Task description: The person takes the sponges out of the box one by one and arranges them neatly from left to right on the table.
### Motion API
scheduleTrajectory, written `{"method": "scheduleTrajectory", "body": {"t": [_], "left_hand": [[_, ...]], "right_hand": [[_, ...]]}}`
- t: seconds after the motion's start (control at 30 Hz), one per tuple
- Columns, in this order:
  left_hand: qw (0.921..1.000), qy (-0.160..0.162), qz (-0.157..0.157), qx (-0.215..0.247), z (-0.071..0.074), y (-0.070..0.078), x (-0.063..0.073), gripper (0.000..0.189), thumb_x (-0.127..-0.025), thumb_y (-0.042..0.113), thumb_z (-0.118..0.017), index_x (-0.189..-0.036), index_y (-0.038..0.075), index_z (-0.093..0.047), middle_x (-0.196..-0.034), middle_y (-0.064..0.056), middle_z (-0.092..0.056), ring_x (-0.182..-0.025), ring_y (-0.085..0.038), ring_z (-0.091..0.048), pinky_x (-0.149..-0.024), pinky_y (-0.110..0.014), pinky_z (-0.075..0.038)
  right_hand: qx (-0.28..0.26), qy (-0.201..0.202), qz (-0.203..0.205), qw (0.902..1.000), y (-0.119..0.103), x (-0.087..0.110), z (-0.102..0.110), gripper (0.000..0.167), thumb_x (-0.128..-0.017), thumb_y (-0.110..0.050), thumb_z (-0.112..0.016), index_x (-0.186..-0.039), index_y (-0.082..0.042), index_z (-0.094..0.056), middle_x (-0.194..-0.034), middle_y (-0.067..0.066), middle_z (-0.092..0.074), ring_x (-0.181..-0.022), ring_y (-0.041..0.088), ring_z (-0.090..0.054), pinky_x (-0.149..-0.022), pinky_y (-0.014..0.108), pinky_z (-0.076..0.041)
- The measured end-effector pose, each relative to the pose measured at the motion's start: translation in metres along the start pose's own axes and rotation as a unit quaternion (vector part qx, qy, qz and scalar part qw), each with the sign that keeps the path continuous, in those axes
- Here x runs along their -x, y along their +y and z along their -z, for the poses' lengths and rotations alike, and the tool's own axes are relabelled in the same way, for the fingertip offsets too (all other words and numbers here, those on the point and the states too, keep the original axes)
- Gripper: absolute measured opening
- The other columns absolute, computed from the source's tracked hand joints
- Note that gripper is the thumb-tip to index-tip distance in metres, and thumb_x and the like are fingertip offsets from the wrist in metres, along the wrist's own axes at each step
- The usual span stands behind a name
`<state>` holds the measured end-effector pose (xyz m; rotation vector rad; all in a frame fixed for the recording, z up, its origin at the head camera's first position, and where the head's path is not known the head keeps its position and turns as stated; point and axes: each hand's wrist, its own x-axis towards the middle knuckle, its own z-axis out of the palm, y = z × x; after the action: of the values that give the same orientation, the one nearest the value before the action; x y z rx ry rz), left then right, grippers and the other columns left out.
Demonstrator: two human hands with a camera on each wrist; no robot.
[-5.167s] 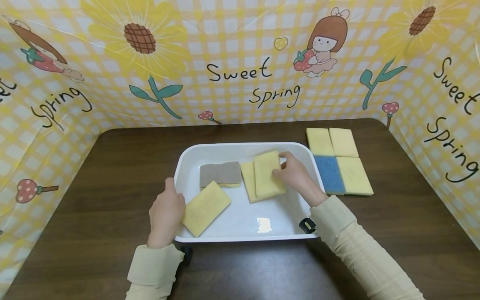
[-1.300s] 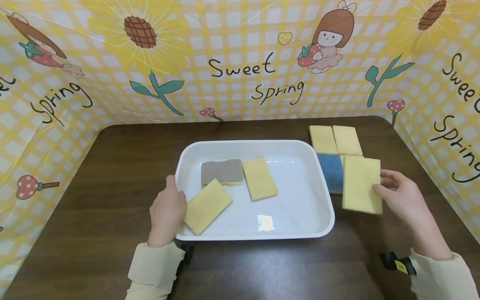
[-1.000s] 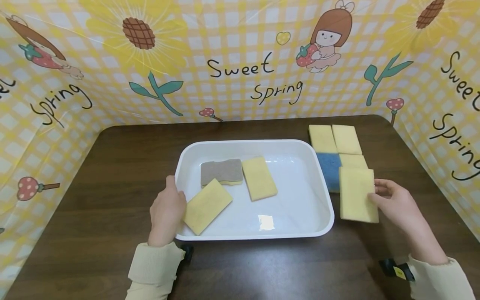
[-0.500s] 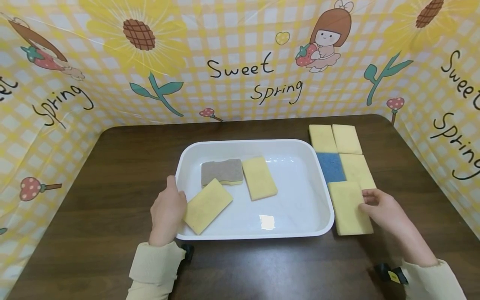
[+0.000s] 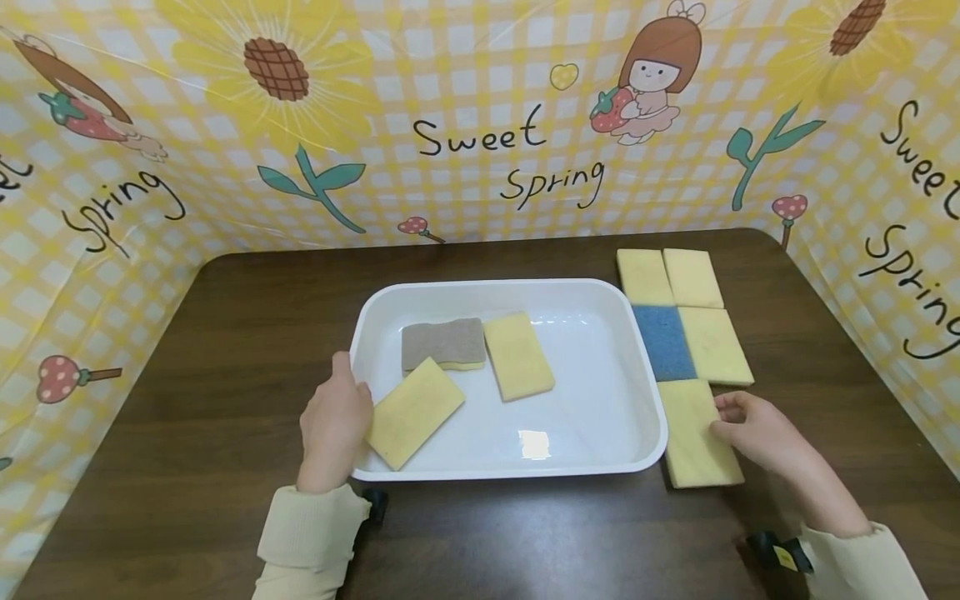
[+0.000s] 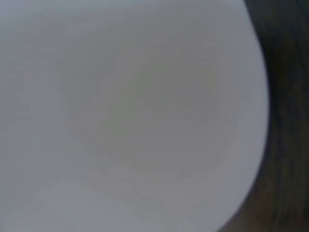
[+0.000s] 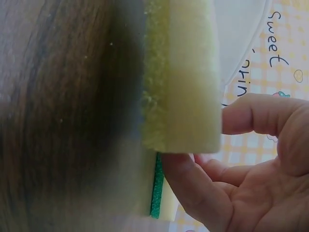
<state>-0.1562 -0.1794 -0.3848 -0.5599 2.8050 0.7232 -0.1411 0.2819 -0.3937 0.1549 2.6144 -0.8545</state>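
My left hand (image 5: pixel 337 423) grips the left rim of a white tray (image 5: pixel 592 417); the blurred left wrist view shows mostly the tray's pale wall (image 6: pixel 145 116). A yellow sponge (image 5: pixel 693 437) lies right of the tray, just in front of a blue-topped sponge (image 5: pixel 663 342). My right hand (image 5: pixel 761 429) pinches its right edge. Close up, the right wrist view shows the sponge's (image 7: pixel 190 82) two-tone side, with the thumb and fingers of my right hand (image 7: pixel 256 159) at its end. Inside the tray lie a grey-topped sponge (image 5: pixel 442 342) and two yellow ones, one slanted (image 5: pixel 416 414), one more upright (image 5: pixel 520 357).
Behind the held sponge, more yellow sponges sit edge to edge, one at the right (image 5: pixel 715 346) and two at the back (image 5: pixel 645 277). A green-layered sponge (image 7: pixel 158 188) shows in the right wrist view. Patterned cloth (image 5: pixel 480 100) walls the dark wooden table (image 5: pixel 255 333).
My right hand has carried the upper yellow sponge out of the tray to the right, then brought it nearer and down beside the other sponges. My left hand has stayed at the rim.
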Motion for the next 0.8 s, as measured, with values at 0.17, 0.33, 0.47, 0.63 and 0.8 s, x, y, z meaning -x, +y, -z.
{"method": "scheduleTrajectory", "body": {"t": [0.17,0.33,0.47,0.63,0.8], "left_hand": [[1.0000,0.000,-0.004,-0.001,0.0000,-0.0009,-0.0005,0.047,-0.099,0.015,-0.039,-0.141,0.000,-0.024,-0.104,-0.030,-0.061,-0.065,-0.028,-0.055,-0.049,-0.032,-0.038],[1.0000,-0.001,-0.001,-0.002,-0.0005,-0.0008,-0.0010,0.047,-0.099,0.015,-0.039,-0.141,0.000,-0.024,-0.105,-0.031,-0.061,-0.066,-0.029,-0.055,-0.050,-0.032,-0.038],[1.0000,-0.003,0.003,0.000,-0.0012,-0.0009,-0.0017,0.047,-0.099,0.015,-0.039,-0.141,0.001,-0.024,-0.108,-0.031,-0.060,-0.067,-0.029,-0.055,-0.051,-0.032,-0.038],[1.0000,-0.003,0.003,0.000,-0.0013,-0.0009,-0.0017,0.047,-0.099,0.015,-0.038,-0.141,0.001,-0.024,-0.105,-0.030,-0.061,-0.066,-0.028,-0.055,-0.050,-0.032,-0.038],[1.0000,-0.001,0.000,0.000,-0.0007,-0.0012,-0.0012,0.046,-0.099,0.015,-0.039,-0.140,0.000,-0.025,-0.102,-0.029,-0.062,-0.065,-0.028,-0.055,-0.050,-0.032,-0.038]], "right_hand": [[-0.001,-0.005,0.005,1.0000,0.0013,-0.0009,-0.0013,0.047,-0.088,-0.014,-0.055,-0.120,0.019,-0.044,-0.110,0.036,-0.057,-0.099,0.040,-0.058,-0.075,0.038,-0.049],[-0.005,-0.010,0.000,0.9999,-0.0004,-0.0026,-0.0031,0.047,-0.089,-0.013,-0.055,-0.120,0.020,-0.044,-0.109,0.036,-0.057,-0.097,0.038,-0.058,-0.073,0.037,-0.049],[-0.008,-0.014,-0.003,0.9999,-0.0008,-0.0032,-0.0046,0.046,-0.090,-0.013,-0.054,-0.120,0.019,-0.043,-0.110,0.037,-0.056,-0.096,0.038,-0.058,-0.074,0.037,-0.050],[-0.013,-0.018,-0.003,0.9998,-0.0003,-0.0037,-0.0060,0.046,-0.090,-0.013,-0.053,-0.120,0.020,-0.042,-0.111,0.038,-0.055,-0.096,0.038,-0.059,-0.074,0.038,-0.050],[-0.012,-0.017,-0.003,0.9998,-0.0004,-0.0051,-0.0071,0.047,-0.090,-0.014,-0.053,-0.120,0.020,-0.042,-0.111,0.038,-0.055,-0.095,0.037,-0.059,-0.074,0.038,-0.051]]}}
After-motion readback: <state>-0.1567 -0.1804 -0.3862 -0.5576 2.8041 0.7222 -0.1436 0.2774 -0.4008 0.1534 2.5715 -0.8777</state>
